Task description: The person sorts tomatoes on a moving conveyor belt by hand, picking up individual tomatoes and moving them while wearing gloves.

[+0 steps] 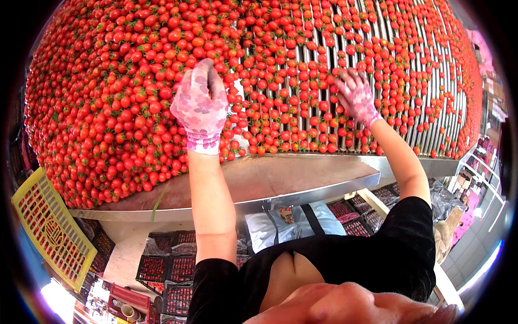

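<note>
Red cherry tomatoes (129,102), many with green stems, lie heaped on the left and spread thinner over the metal rollers (386,27) on the right. My left hand (198,108), in a pink flowered glove, is at the right side of the heap. Its fingers curl in toward the thumb, and whatever they hold is hidden. Over the rollers, my right hand (357,98) wears a matching glove. Its fingers are apart, bent slightly downward among single tomatoes, with nothing seen in them.
A metal ledge (280,175) runs along the near edge, with a green leaf strip (157,204) on its left part. A yellow plastic crate (54,229) stands at the far left. Below are black crates (179,268) of tomatoes and a pale blue bag (294,224).
</note>
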### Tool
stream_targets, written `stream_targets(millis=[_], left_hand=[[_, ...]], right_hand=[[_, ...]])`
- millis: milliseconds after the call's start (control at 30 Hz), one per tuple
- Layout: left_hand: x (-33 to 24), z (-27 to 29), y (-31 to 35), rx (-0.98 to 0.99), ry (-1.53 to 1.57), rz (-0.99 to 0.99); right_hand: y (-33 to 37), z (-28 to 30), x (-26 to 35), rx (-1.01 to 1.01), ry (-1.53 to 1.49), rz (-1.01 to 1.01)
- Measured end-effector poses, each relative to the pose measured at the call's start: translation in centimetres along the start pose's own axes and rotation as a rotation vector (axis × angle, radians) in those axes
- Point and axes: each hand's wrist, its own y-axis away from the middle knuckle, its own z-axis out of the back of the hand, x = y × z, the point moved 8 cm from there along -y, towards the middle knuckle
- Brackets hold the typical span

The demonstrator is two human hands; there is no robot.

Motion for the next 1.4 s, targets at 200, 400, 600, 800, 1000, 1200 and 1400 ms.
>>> stream_targets(millis=[200,400,600,800,1000,1200,1400], left_hand=[[-0.2,-0.1,0.0,0.008,-0.013,-0.006],[-0.6,-0.5,0.2,-0.032,-0.02,-0.067],[-0.7,-0.6,0.1,0.004,-0.019,-0.095],[0.1,-0.2,0.3,0.0,-0.033,-0.088],[-0.4,-0.8,0.3,0.015,0.016,-0.081],[0.6,-0.4,0.6,0.022,-0.031,-0.08],[0.1,-0.8,0.4,0.003,-0.003,-0.063]], right_hand=[[-14.0,-3.5,-5.5,-0.077,0.201,-0.362],[-22.6,-7.9,-3.4,0.111,0.25,-0.594],[-26.6,-7.4,1.6,0.077,0.133,-0.43],[-27.2,-6.9,2.9,-0.095,-0.204,-0.027],[-24.6,-5.7,-9.6,-0.184,0.332,-0.585],[-31.2,-7.4,0.2,0.184,0.132,-0.369],[-25.0,-9.4,5.0,0.001,0.101,-0.276]])
